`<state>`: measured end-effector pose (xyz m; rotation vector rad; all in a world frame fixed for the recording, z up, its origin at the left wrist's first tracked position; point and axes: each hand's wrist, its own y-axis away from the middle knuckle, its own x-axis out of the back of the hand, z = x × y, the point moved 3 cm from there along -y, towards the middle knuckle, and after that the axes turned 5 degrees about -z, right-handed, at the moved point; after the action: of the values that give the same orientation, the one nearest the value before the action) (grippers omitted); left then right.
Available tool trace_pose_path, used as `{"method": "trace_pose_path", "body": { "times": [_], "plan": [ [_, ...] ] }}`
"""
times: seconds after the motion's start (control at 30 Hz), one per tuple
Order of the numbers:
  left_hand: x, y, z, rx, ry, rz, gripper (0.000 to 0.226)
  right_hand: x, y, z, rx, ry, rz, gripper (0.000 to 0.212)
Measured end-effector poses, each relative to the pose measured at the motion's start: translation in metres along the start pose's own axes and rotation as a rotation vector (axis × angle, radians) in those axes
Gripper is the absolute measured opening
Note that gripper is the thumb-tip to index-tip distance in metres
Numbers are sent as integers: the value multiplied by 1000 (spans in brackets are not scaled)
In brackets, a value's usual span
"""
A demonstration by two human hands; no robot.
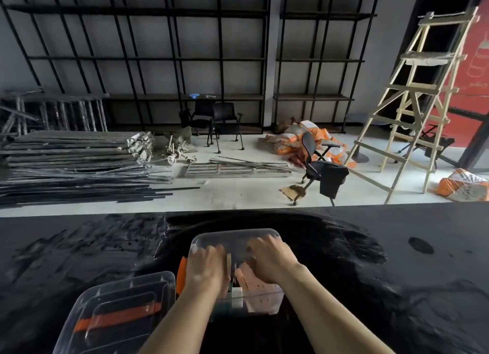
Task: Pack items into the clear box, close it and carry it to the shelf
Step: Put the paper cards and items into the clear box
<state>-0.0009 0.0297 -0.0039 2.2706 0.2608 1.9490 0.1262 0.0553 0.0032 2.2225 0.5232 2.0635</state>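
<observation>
The clear box stands open on the black table, straight in front of me. Both hands reach down into it. My left hand is curled over items on the box's left side and my right hand over items on the right, fingers bent down. What each hand grips is hidden. Paper packets and small cartons show through the near wall. An orange latch hangs on the box's left side. The clear lid, with an orange handle, lies on the table at the near left.
The black table runs the full width. Beyond it the floor holds stacked metal poles, an office chair, orange sacks and a wooden ladder. Black shelving lines the far wall.
</observation>
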Motion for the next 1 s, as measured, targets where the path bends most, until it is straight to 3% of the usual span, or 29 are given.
{"method": "trace_pose_path", "body": {
  "times": [0.03, 0.1, 0.2, 0.27, 0.4, 0.5, 0.57, 0.67, 0.73, 0.83, 0.93, 1.0],
  "plan": [
    [-3, 0, 1, 10, -18, -34, 38, -5, -4, -1, -61, 56, -147, 39],
    [-7, -3, 2, 38, -22, -44, 49, -9, -6, -1, -43, 39, -220, 42],
    [-10, -11, 1, 61, 71, -51, 60, -13, -3, 2, 33, 34, -238, 44],
    [-5, -12, -1, 56, 140, 29, 57, -12, -3, 1, 28, -30, -191, 40],
    [16, -8, -10, 84, 492, 156, 37, -8, -10, 6, 55, -226, -123, 31],
    [22, -15, -14, 96, 868, 114, 41, 2, -11, 14, 11, -727, -91, 23],
    [24, -19, -9, 65, 1124, 126, 37, 8, -6, 18, 19, -996, -94, 5],
    [19, -24, 2, 8, 1242, 95, 26, 17, -3, 35, 6, -1229, 87, 10],
    [7, -28, 12, -41, 1156, -24, 19, 17, -6, 54, -102, -1335, 212, 9],
    [-10, -33, 33, -216, 598, -100, 25, 11, -11, 77, -230, -1351, 285, 19],
    [-25, -34, 49, -280, 133, -59, 65, 5, -11, 80, -242, -1305, 274, 23],
    [-36, -36, 52, -255, -5, -101, 86, 0, -11, 78, -231, -1279, 266, 26]
  ]
}}
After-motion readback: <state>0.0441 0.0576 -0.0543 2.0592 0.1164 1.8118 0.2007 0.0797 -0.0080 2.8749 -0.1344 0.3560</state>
